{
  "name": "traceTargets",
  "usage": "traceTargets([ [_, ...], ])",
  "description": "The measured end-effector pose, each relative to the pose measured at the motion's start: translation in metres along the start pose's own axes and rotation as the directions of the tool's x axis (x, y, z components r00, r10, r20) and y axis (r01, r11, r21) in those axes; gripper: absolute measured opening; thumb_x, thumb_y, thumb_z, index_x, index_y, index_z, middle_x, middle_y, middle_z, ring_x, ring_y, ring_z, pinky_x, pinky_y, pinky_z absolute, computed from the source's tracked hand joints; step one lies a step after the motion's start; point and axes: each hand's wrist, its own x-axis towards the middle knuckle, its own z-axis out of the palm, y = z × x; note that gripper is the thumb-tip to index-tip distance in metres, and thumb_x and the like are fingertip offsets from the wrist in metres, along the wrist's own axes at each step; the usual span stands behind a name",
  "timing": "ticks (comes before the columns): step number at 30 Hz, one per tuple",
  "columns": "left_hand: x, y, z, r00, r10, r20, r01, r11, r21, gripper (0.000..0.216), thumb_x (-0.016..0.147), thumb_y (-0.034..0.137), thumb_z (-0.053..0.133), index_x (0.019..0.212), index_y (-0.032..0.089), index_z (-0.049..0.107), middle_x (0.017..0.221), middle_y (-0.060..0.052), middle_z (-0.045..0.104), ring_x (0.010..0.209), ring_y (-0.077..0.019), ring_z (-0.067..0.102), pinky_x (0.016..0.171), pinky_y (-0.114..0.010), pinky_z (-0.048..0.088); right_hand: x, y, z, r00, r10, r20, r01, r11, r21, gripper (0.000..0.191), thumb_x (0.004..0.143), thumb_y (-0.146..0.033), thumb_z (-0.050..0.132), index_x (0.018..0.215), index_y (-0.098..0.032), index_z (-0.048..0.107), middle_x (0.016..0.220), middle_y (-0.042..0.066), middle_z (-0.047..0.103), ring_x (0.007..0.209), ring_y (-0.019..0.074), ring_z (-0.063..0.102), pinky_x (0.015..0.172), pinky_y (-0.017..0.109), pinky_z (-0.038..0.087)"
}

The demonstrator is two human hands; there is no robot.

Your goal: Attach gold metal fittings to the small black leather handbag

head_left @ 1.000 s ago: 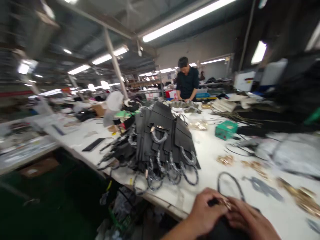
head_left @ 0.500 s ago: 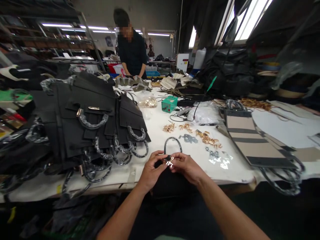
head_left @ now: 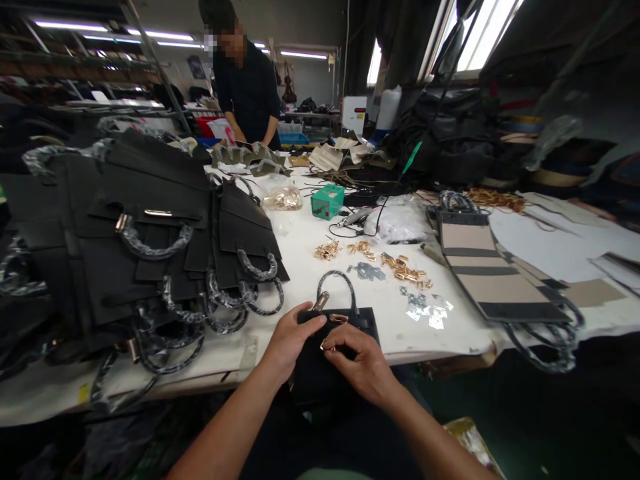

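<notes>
A black bag panel (head_left: pixel 367 323) with a wrapped handle loop lies at the near edge of the white table (head_left: pixel 300 250). My left hand (head_left: pixel 290 339) rests on its left side, fingers curled over the top edge. My right hand (head_left: pixel 361 360) pinches a small gold metal fitting (head_left: pixel 325 345) against the panel. Another gold clasp (head_left: pixel 321 301) sits at the base of the handle.
A tall stack of black bag panels (head_left: pixel 150 233) with wrapped handles fills the left. Loose gold hardware (head_left: pixel 405 270) and a green box (head_left: pixel 327 201) lie mid-table. A striped beige panel (head_left: pixel 490 273) lies right. A person in dark clothes (head_left: pixel 247 83) works at the far end.
The view swung right and steadied. My hands came down from holding the small gold fitting up above the table edge, and now press it onto the black panel.
</notes>
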Motion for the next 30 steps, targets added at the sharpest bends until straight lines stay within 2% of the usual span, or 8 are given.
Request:
traceTargets([
  [5,-0.001,0.006,0.001,1.0,-0.005,0.0,0.005,1.0,0.021,0.019,0.07,0.032,0.074,0.076,0.016,0.068,0.061,0.004,0.058,0.058,-0.0116,0.05,0.058,-0.023,0.037,-0.008,-0.006,-0.004,0.992,-0.082,-0.1,0.074,0.993,-0.088,0.013,0.087,-0.019,0.064,0.09,-0.028,0.072,0.092,0.004,0.073,0.111,0.0251,0.062,0.106,0.045,0.041],
  [8,0.0,0.007,0.003,0.999,-0.053,-0.012,0.054,0.998,0.029,0.013,0.072,0.029,0.069,0.075,0.016,0.066,0.062,0.003,0.06,0.059,-0.0125,0.052,0.058,-0.024,0.039,-0.002,-0.009,-0.011,0.968,-0.09,-0.233,0.068,0.992,-0.103,0.011,0.088,-0.021,0.063,0.091,-0.028,0.071,0.093,0.006,0.073,0.114,0.0277,0.06,0.104,0.047,0.042],
  [11,0.001,0.007,0.003,0.994,-0.112,0.016,0.112,0.994,0.006,0.014,0.073,0.029,0.066,0.078,0.016,0.066,0.065,0.001,0.063,0.06,-0.014,0.056,0.059,-0.025,0.041,0.012,-0.011,-0.018,0.942,-0.007,-0.337,-0.039,0.991,-0.128,0.009,0.089,-0.027,0.061,0.091,-0.025,0.069,0.099,0.007,0.07,0.107,0.0262,0.063,0.097,0.042,0.047],
  [17,0.003,0.004,0.0,0.992,-0.121,-0.023,0.121,0.992,0.021,0.014,0.071,0.029,0.066,0.071,0.016,0.063,0.061,0.001,0.061,0.058,-0.014,0.054,0.055,-0.025,0.038,0.028,-0.015,-0.03,0.963,0.238,-0.123,-0.246,0.968,-0.055,0.015,0.088,-0.036,0.061,0.092,-0.023,0.068,0.08,0.002,0.065,0.073,0.0176,0.063,0.066,0.029,0.051],
  [19,0.004,0.003,0.0,0.992,-0.123,-0.016,0.124,0.992,0.011,0.013,0.071,0.029,0.066,0.07,0.016,0.062,0.06,0.002,0.06,0.056,-0.0134,0.053,0.054,-0.024,0.037,0.027,-0.019,-0.043,0.941,0.338,-0.011,-0.338,0.941,0.011,0.02,0.087,-0.04,0.062,0.096,-0.022,0.067,0.069,-0.002,0.061,0.06,0.0142,0.058,0.053,0.025,0.046],
  [22,0.006,0.001,-0.001,0.99,-0.144,0.01,0.144,0.989,-0.014,0.014,0.071,0.03,0.066,0.071,0.016,0.063,0.06,0.002,0.061,0.055,-0.0134,0.054,0.053,-0.024,0.038,0.025,-0.025,-0.069,0.879,0.459,0.131,-0.456,0.888,-0.053,0.024,0.087,-0.042,0.062,0.099,-0.022,0.068,0.059,-0.004,0.059,0.048,0.0104,0.049,0.044,0.022,0.036],
  [26,0.007,0.003,0.0,0.983,-0.18,0.045,0.182,0.982,-0.044,0.015,0.069,0.03,0.069,0.071,0.016,0.063,0.06,0.002,0.062,0.054,-0.013,0.055,0.053,-0.024,0.04,0.022,-0.023,-0.086,0.892,0.404,0.205,-0.365,0.909,-0.202,0.016,0.086,-0.036,0.065,0.092,-0.023,0.073,0.081,0.001,0.072,0.067,0.015,0.062,0.061,0.026,0.048],
  [30,0.005,0.01,-0.001,0.962,-0.233,0.143,0.247,0.965,-0.092,0.016,0.065,0.026,0.072,0.074,0.015,0.065,0.062,0.0,0.065,0.055,-0.0142,0.058,0.056,-0.026,0.045,0.014,-0.001,-0.065,0.96,0.254,0.119,-0.232,0.957,-0.177,0.012,0.087,-0.031,0.065,0.092,-0.027,0.075,0.094,0.002,0.074,0.091,0.0219,0.067,0.088,0.037,0.051],
])
